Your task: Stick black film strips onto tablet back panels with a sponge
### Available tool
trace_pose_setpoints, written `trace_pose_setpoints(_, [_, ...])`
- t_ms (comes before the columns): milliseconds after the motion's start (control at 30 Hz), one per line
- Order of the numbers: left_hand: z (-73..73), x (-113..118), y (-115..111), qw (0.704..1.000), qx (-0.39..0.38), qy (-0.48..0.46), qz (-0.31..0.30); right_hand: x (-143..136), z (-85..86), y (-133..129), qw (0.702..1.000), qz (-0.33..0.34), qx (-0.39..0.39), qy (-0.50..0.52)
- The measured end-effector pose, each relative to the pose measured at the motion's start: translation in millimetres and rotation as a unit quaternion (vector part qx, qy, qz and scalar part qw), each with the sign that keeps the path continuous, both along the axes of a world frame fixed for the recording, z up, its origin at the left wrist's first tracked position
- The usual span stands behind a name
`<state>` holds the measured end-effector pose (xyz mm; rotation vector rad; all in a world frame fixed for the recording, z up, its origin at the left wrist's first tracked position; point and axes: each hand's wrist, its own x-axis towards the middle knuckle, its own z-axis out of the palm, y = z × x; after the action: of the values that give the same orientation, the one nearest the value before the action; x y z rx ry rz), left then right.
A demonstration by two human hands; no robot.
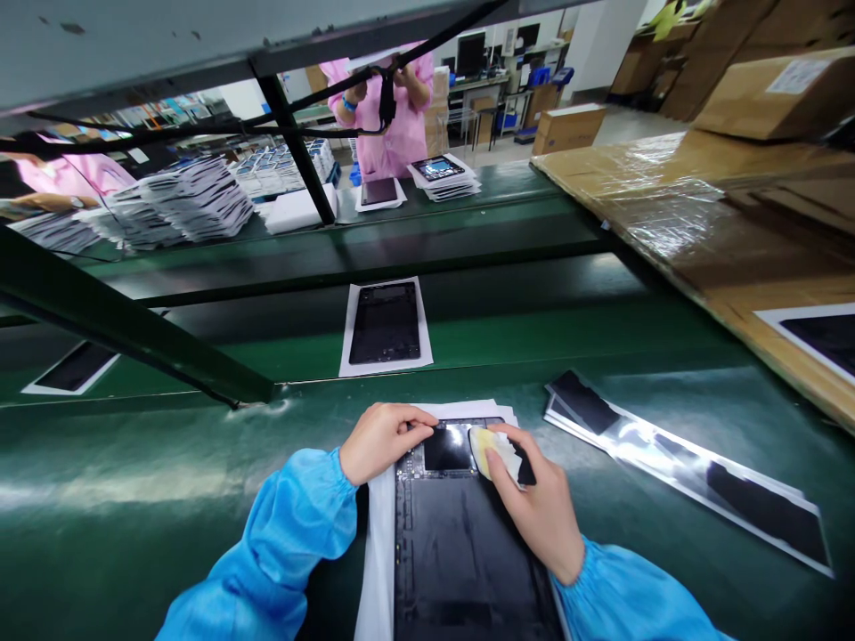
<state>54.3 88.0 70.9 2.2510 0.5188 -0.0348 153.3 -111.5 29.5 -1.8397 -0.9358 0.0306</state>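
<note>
A dark tablet-like panel (pixel 468 552) with circuitry along its upper left edge lies on white sheets (pixel 378 561) in front of me. A shiny black square (pixel 447 448) sits near its top. My right hand (pixel 534 499) pinches a crumpled white and yellowish cloth (pixel 495 454) against the panel's upper right part. My left hand (pixel 391 439) rests at the upper left edge, fingers closed with the fingertips at the black square's top corner; whatever they may hold is too small to name.
Clear strips with black pieces (pixel 688 472) lie to the right. Another panel (pixel 386 323) rests on white paper ahead. A green post (pixel 134 320) slants at left. A cardboard-covered surface (pixel 668 214) is at right. A person in pink (pixel 394 125) stands across, near paper stacks (pixel 193 200).
</note>
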Motion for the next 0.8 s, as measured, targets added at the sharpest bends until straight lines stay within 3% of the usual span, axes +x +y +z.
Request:
trace_pose_setpoints(600, [-4.2, -3.9, -8.2, 0.995, 0.094, -0.028, -0.006, 1.0, -0.6, -0.4, 1.000, -0.005, -0.010, -0.009])
trace_pose_setpoints(800, [-5.6, -6.4, -11.2, 0.984, 0.170, -0.038, -0.025, 0.8, -0.4, -1.1, 1.000, -0.003, -0.013, -0.016])
